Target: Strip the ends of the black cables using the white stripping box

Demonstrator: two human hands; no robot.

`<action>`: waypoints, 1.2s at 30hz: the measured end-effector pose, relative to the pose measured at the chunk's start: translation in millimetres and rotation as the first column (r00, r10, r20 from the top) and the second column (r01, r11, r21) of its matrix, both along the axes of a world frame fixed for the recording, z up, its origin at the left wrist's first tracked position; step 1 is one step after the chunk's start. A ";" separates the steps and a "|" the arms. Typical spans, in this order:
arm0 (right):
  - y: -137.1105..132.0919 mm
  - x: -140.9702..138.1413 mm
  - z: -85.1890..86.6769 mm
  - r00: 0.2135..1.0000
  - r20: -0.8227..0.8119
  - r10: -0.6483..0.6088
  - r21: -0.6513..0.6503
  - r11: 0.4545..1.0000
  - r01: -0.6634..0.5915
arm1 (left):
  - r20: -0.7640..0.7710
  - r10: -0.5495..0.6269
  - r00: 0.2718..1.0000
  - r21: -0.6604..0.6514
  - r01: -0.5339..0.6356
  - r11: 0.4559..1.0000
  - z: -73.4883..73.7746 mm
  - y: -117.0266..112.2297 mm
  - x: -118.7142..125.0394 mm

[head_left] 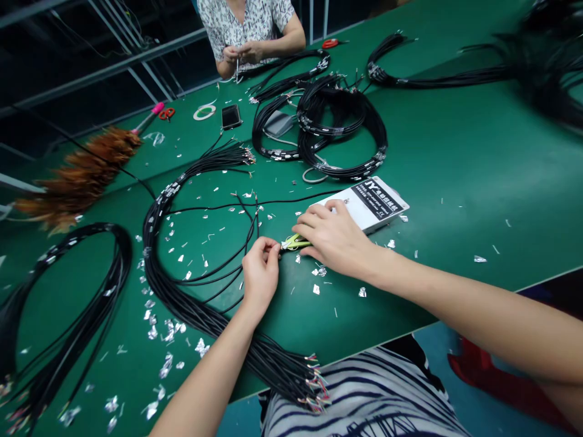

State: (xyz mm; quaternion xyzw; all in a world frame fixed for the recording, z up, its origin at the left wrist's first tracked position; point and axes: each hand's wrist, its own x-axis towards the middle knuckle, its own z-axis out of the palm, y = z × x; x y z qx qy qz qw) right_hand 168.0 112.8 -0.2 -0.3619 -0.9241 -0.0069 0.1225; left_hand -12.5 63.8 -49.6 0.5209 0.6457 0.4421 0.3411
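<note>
My left hand (262, 270) pinches the end of a black cable, whose stripped tip shows pale wires and bits of foil at my fingertips. In my right hand (334, 237) is a pair of yellow-green snips (295, 242), their jaws up against that cable tip. Whether the jaws have closed on it I cannot tell. Just behind my right hand lies a white device (389, 221) with a black printed label. A bundle of black cables (159, 267) curves around the left side of my left hand, its stripped colored ends near my lap.
Foil scraps (166, 364) litter the green table (455, 182). Coiled black cables (380, 136) lie behind the device; another bundle (116, 261) is at left. Farther back are a feather duster (91, 167), a phone (231, 116), a tape roll (204, 112) and a co-worker's hands (243, 53).
</note>
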 end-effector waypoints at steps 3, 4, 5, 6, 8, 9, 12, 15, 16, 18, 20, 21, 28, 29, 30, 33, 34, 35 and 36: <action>-13.1 30.4 2.6 0.961 -0.255 -0.104 0.024 0.993 0.114 | 0.009 -0.001 1.000 0.007 0.000 1.000 0.5 0.1 -0.4; -19.3 41.0 1.5 0.924 -0.353 -0.149 0.025 0.985 0.169 | 0.013 0.000 1.000 0.010 0.000 1.000 0.6 0.2 -0.6; -26.0 50.5 -0.7 0.879 -0.439 -0.187 0.031 0.974 0.223 | 0.016 0.000 1.000 0.013 0.000 1.000 0.8 0.4 -0.7; -32.8 58.0 -4.1 0.851 -0.486 -0.197 0.030 0.970 0.241 | 0.017 0.001 1.000 0.016 -0.001 1.000 0.9 0.5 -0.8; -44.5 66.4 -12.7 0.840 -0.512 -0.183 0.012 0.976 0.220 | 0.013 0.002 1.000 0.021 -0.003 1.000 1.1 0.6 -1.0; -48.7 67.5 -17.3 0.849 -0.500 -0.174 0.008 0.979 0.205 | 0.008 0.003 1.000 0.023 -0.004 1.000 1.2 0.6 -1.0; -53.2 64.5 -28.6 0.880 -0.445 -0.163 0.068 0.974 0.214 | -0.019 -0.001 1.000 0.023 0.002 1.000 1.6 -0.5 -1.8; -49.5 62.0 -33.9 0.893 -0.423 -0.153 0.172 0.954 0.245 | -0.059 0.000 0.998 0.033 0.001 0.999 1.6 -2.4 -5.0; -47.9 62.0 -34.4 0.895 -0.420 -0.148 0.189 0.951 0.246 | -0.072 0.007 0.997 0.040 -0.005 0.999 1.4 -3.0 -6.8; -45.6 62.2 -33.7 0.894 -0.425 -0.141 0.197 0.950 0.243 | -0.099 0.026 0.995 0.059 -0.021 0.998 0.7 -3.9 -11.3; -46.6 61.6 -31.4 0.883 -0.449 -0.136 0.177 0.955 0.237 | -0.126 0.041 0.991 0.084 -0.031 0.996 -0.5 -3.9 -16.9; -48.8 60.6 -30.0 0.872 -0.470 -0.135 0.159 0.959 0.234 | -0.143 0.047 0.989 0.097 -0.033 0.995 -1.0 -3.5 -20.1; -93.8 43.6 -28.2 0.815 -0.580 -0.014 -0.191 0.974 -0.119 | -0.403 0.065 0.913 0.152 -0.003 0.988 1.9 16.3 -48.5; -101.3 40.1 -29.4 0.823 -0.568 0.007 -0.284 0.937 -0.205 | -0.459 0.055 0.887 0.145 0.014 0.989 2.9 21.8 -52.5; -108.1 36.4 -30.8 0.833 -0.552 0.027 -0.364 0.891 -0.270 | -0.513 0.046 0.857 0.134 0.028 0.991 3.6 27.5 -56.1; -122.2 25.5 -35.1 0.864 -0.500 0.066 -0.491 0.800 -0.345 | -0.644 0.036 0.764 0.104 0.041 0.994 3.7 43.5 -63.6; -124.7 22.4 -36.1 0.867 -0.492 0.075 -0.503 0.789 -0.354 | -0.675 0.039 0.736 0.100 0.040 0.994 3.2 47.5 -65.2; -126.3 19.7 -36.9 0.867 -0.491 0.083 -0.507 0.783 -0.362 | -0.701 0.041 0.712 0.100 0.041 0.994 2.8 50.3 -66.3; -127.3 17.5 -37.2 0.866 -0.493 0.087 -0.509 0.778 -0.369 | -0.721 0.043 0.692 0.104 0.046 0.994 2.6 51.8 -67.2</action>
